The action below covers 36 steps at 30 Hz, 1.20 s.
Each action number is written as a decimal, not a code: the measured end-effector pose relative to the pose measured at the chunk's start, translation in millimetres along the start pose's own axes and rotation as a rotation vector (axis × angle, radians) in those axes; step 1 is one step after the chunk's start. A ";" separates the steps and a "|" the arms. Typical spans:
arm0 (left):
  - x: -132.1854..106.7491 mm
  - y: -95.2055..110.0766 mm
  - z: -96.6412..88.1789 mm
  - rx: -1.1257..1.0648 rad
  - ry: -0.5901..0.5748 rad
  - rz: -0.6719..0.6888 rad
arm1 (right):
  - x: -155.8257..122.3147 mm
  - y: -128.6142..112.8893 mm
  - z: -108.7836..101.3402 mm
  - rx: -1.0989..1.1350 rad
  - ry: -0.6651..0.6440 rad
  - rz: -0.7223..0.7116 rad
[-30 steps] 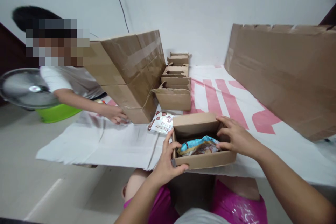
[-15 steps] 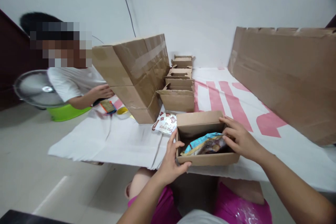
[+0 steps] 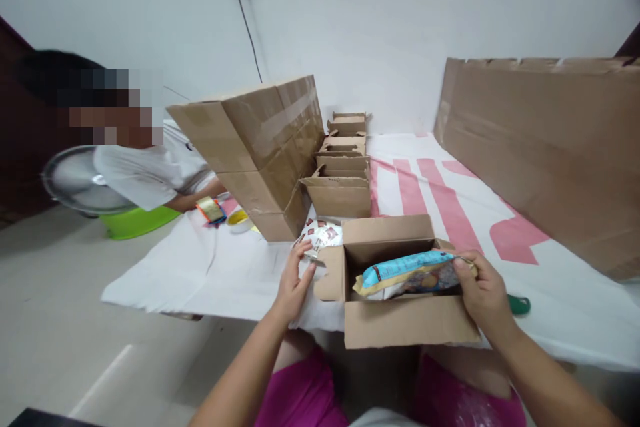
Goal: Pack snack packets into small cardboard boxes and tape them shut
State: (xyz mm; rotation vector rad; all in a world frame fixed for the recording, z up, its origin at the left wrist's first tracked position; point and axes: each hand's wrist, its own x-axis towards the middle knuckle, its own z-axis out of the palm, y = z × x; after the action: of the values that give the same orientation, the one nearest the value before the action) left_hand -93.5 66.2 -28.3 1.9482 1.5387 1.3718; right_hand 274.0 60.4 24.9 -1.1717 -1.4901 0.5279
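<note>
My right hand (image 3: 487, 287) is closed on the right end of a blue and tan snack packet (image 3: 410, 272). The packet lies at a slight tilt across the mouth of an open cardboard box (image 3: 410, 325), its left end just inside the walls. Left of the box, my left hand (image 3: 295, 287) pinches the near edge of a white packet (image 3: 323, 233) with brown prints, thumb below and fingers above. The box's flaps are spread, the front one hanging over the table edge toward my lap.
Behind the box stands a row of open cardboard boxes (image 3: 340, 197) beside a wall of stacked taped cartons (image 3: 270, 153). A large cardboard panel (image 3: 540, 153) stands right. A green object (image 3: 520, 305) lies by my right hand. A co-worker (image 3: 150, 167) sits left near a tape roll (image 3: 239, 220).
My right hand has taken the blue packet's end and raised it from inside the box. My left hand has left the box for the white packet. The box's front and left flaps now lie outward.
</note>
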 end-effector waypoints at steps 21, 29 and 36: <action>132.0 -51.1 3.5 0.165 0.138 -0.429 | -5.2 6.5 11.0 -0.164 -0.075 -0.262; 130.3 -53.7 34.3 -0.101 0.124 -0.402 | -6.1 7.4 13.4 -0.171 -0.092 -0.359; 90.7 -41.4 42.8 -0.132 -0.081 -0.317 | -6.1 4.7 13.9 -0.171 -0.100 -0.403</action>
State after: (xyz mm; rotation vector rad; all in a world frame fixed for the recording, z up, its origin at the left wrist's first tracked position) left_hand -85.8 174.2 -35.2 1.5811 1.5929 1.2113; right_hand 262.4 60.7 14.1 -0.9461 -1.8296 0.1881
